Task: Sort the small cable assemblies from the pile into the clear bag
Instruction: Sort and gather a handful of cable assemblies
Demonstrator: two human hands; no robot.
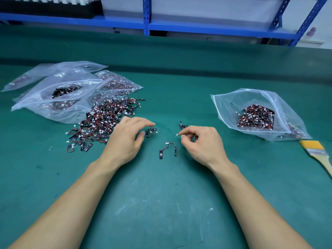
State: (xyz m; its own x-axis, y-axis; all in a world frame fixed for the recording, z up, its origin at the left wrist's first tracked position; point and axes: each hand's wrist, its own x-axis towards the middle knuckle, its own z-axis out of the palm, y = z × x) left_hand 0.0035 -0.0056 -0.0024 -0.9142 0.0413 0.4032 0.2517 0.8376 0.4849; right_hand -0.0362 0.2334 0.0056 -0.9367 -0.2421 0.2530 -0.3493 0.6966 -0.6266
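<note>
A green worktop (161, 203) was set before blue shelving (146, 15). The pile of cable assemblies (107, 119) lay left of centre on it, its far-left edge touching a heap of filled bags (53, 112). The clear bag (226, 105) lay well apart at the right, its mouth open toward the pile, with a heap of sorted assemblies (255, 117) inside.

Between pile and bag, the left hand (125, 139) was held just beside the pile's near edge, its fingers loosely curved and spread over a single assembly (151, 132). Whether that piece was gripped could not be told.

The right hand (201, 141) was curled narrow, its thumb and forefinger closed on the white connector of a pinched assembly (182, 125), whose black strip stood out beyond the fingertips.

A loose assembly (168, 150) lay flat on the worktop between the two hands, touched by neither.

A paintbrush (318, 151) with yellow bristles lay near the clear bag's near corner, at the right edge.
</note>
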